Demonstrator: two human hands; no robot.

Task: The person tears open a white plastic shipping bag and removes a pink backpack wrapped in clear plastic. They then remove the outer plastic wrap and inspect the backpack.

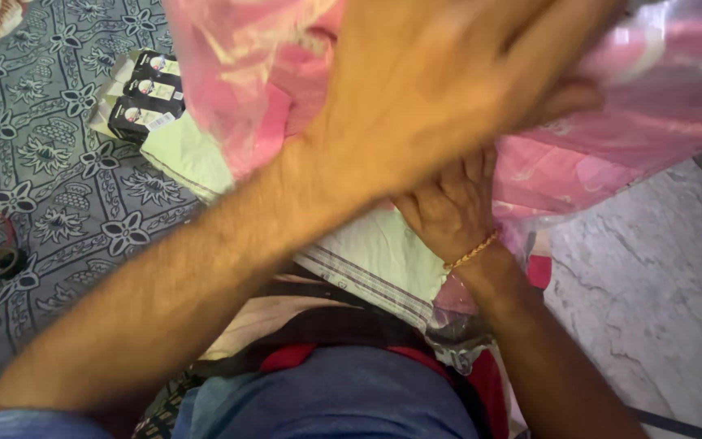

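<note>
head view:
left hand (pixel 448 81): crosses over the right, flat on the pink plastic-wrapped bundle (pixel 660 106), fingers pressed together.
right hand (pixel 448 207): under the bundle's edge, fingers hidden, cannot tell.
bundle: on pale green cloth (pixel 367 252), near small boxes (pixel 141 97) on the patterned bedsheet (pixel 58 187).

left hand (pixel 440 89) flat on pink plastic-wrapped fabric (pixel 652 97) | right hand (pixel 448 207) beneath it | small boxes (pixel 136 102) on patterned mat (pixel 50 195)

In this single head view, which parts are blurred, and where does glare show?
Head view: the left hand and forearm are smeared by motion blur; the right hand with its gold bracelet is sharper; glare streaks the pink plastic bag; the patterned grey cloth stays fairly crisp.
</note>
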